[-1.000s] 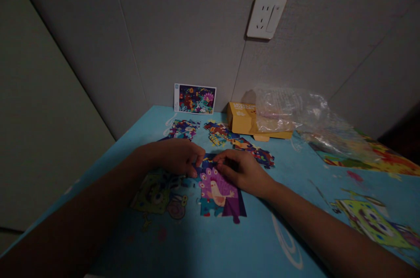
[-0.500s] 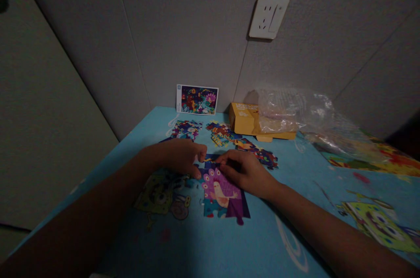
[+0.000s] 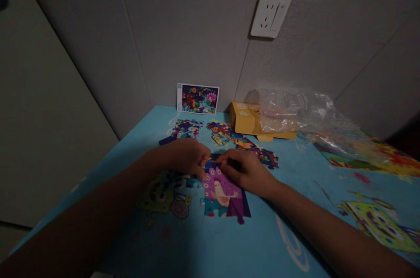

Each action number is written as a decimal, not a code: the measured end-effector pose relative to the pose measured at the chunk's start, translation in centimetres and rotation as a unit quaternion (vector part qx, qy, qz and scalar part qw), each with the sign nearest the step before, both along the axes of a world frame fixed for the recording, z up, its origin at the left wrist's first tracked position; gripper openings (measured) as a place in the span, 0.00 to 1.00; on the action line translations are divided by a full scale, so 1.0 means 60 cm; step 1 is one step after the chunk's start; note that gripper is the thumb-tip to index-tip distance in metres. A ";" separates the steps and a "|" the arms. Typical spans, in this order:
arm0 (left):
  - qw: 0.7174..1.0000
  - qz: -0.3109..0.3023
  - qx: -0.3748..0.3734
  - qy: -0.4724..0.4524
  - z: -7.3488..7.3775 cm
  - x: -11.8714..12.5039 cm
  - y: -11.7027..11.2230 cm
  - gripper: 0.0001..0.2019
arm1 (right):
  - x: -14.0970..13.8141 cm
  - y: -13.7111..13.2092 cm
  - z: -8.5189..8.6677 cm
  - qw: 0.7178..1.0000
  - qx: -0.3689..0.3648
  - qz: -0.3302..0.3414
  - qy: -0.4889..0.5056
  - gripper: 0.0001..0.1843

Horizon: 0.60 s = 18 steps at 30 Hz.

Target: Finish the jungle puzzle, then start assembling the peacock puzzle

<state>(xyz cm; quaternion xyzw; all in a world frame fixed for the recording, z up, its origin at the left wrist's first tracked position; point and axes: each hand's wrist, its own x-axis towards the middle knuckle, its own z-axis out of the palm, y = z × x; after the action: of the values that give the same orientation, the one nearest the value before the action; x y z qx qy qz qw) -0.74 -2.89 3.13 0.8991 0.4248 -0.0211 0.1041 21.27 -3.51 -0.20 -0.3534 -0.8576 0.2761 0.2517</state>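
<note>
A joined section of jigsaw puzzle [image 3: 223, 195] with a purple, many-eyed creature lies flat on the blue cloth. My left hand [image 3: 185, 156] is curled at its upper left edge, thumb and forefinger pressed on the puzzle there. At the upper right, my right hand [image 3: 247, 172] has thumb and fingertips pinched together on the dark blue top pieces. The fingers partly hide that top edge. Beyond my hands lie other joined sections: a puzzle section with white figures [image 3: 187, 128], a brown and yellow section [image 3: 220, 132] and a dark section [image 3: 260, 153].
A picture card [image 3: 198, 99] leans against the wall. To its right are a yellow box [image 3: 246, 119] and a crumpled clear plastic bag [image 3: 295, 107]. A colourful printed sheet [image 3: 397, 158] lies at the right. The tablecloth [image 3: 210, 249] has cartoon prints, and a socket [image 3: 271, 15] is on the wall.
My left hand has shifted slightly right, its thumb and forefinger now on the puzzle's upper left edge. My right hand has stayed almost where it was.
</note>
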 end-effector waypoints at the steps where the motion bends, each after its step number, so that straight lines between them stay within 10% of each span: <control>1: 1.000 -0.003 0.006 -0.004 -0.002 0.001 0.000 0.15 | 0.000 0.000 0.000 1.000 0.000 0.001 -0.003 0.10; 7: 0.996 -0.001 0.093 -0.014 -0.010 0.017 0.002 0.19 | 0.003 0.009 -0.001 0.997 0.080 -0.003 -0.013 0.11; 11: 0.957 0.137 0.239 -0.089 -0.007 0.006 0.012 0.16 | 0.011 0.017 -0.002 0.989 0.129 -0.019 -0.067 0.11; 15: 0.828 0.358 0.389 -0.188 -0.015 -0.056 0.033 0.13 | 0.016 0.010 0.003 0.983 0.136 -0.036 -0.120 0.12; 18: 0.687 0.599 0.326 -0.251 -0.031 -0.114 0.046 0.15 | 0.014 -0.001 0.007 0.981 0.137 -0.042 -0.132 0.12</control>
<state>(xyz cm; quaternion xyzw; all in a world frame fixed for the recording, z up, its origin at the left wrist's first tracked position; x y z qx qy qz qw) -7.58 -0.15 1.25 0.4022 0.8111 0.4121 -0.1026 22.12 -3.55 0.19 -0.3849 -0.8973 0.0963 0.1937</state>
